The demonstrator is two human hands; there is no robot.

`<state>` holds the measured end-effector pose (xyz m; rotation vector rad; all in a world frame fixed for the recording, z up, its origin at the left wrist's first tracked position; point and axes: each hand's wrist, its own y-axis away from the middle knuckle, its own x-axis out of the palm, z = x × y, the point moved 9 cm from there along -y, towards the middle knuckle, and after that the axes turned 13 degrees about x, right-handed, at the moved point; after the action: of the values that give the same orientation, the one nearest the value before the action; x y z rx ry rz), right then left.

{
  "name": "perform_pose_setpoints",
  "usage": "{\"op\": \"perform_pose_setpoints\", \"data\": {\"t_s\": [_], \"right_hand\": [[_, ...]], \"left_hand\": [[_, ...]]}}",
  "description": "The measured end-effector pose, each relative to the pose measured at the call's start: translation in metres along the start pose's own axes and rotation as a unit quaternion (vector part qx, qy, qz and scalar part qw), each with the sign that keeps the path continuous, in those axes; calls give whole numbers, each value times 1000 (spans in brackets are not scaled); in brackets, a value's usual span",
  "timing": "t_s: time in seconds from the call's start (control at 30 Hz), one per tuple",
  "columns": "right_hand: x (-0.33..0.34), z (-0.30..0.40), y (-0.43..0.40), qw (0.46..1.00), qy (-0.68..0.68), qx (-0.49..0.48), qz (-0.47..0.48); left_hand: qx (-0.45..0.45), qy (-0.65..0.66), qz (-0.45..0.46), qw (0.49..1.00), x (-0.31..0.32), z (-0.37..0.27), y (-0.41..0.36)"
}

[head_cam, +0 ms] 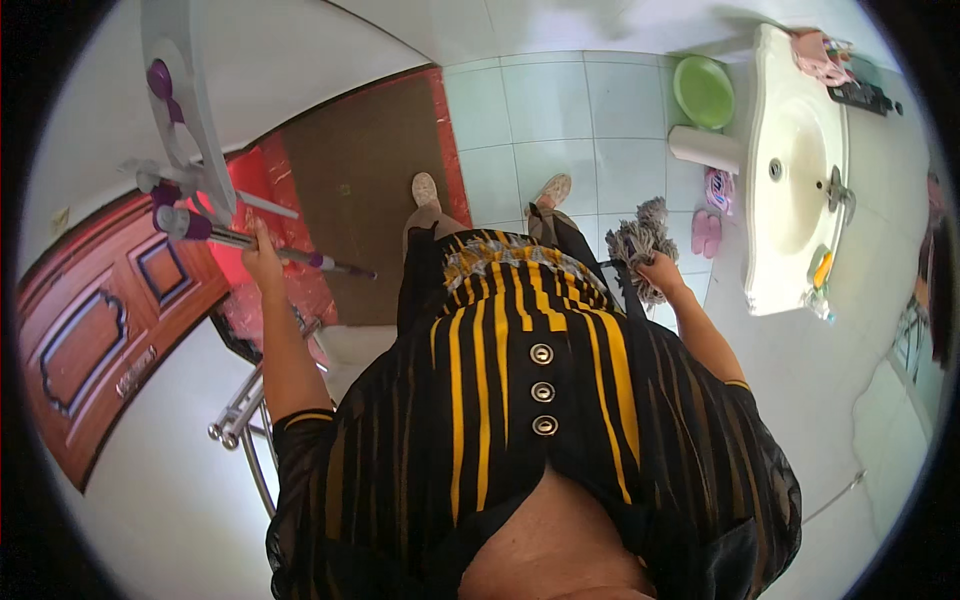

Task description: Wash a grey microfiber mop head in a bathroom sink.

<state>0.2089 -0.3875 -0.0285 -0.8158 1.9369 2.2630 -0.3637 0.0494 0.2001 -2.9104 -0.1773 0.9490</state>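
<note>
My left hand is closed around a metal pole with purple and white sections, out to the left above a brown mat. The pole's thicker purple-and-white end lies beside a tall grey-white stand with purple parts. On the other side, my right hand grips a grey string mop head, whose strands hang over the tiles. Something dark purple shows among the strands. Whether the mop head joins any handle cannot be made out.
A white washbasin projects at the right, with a green basin and pink slippers on the floor nearby. The brown floor mat lies front left. Further left are a wooden door and a metal rack.
</note>
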Motion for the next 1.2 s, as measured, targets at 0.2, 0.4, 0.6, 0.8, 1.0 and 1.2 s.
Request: {"op": "perform_pose_setpoints", "data": {"t_s": [0.2,0.4,0.6,0.8,1.0,1.2], "right_hand": [[51,44,42,998,-17,39,-51],[143,87,96,992,-110,61,7],[203,149,152,960,-270,78,18],[273,133,168,819,-543,183,35],[314,109,157,541,-834,78,-80],[304,59,122,344,-921,58,-172]], "left_hand": [[-2,-29,134,991,-6,99,-34],[-34,-26,326,944,7,144,-49],[-45,-98,422,900,-1,210,-67],[-36,-129,509,850,17,208,-70],[19,-150,556,817,19,165,-60],[105,-138,581,795,50,124,-26]]}}
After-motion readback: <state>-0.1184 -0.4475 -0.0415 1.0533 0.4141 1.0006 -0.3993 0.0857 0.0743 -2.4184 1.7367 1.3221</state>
